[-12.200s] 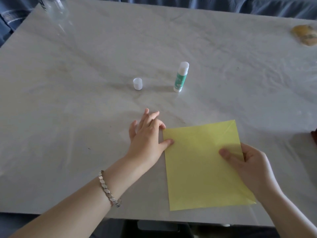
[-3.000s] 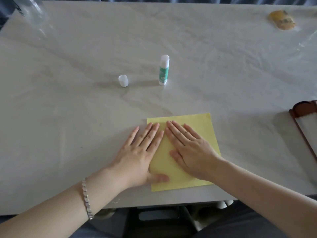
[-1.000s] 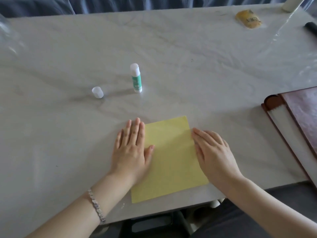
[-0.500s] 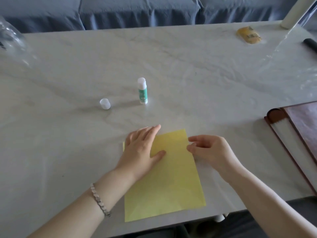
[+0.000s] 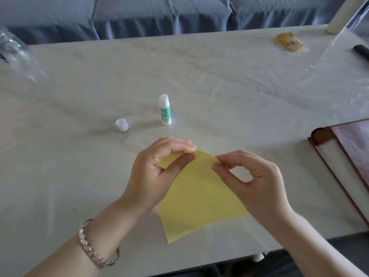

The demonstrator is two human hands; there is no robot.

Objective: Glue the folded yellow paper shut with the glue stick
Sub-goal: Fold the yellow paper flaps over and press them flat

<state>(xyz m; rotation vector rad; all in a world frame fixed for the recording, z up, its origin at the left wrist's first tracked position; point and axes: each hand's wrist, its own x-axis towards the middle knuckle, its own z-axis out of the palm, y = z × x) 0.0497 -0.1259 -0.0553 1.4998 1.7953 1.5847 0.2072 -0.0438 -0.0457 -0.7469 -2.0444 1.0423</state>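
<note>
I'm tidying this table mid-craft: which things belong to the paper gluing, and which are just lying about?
For the job: yellow paper, pinched by left hand and right hand; glue stick, uncapped; its cap.
Lying about: orange packet; brown folder; clear plastic item; black object.

Head-worn camera looks forward and down, close over table (image 5: 229,80).

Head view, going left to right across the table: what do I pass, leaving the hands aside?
clear plastic item at the left edge → white cap → glue stick → yellow paper → orange-yellow packet → brown folder at the right edge
</note>
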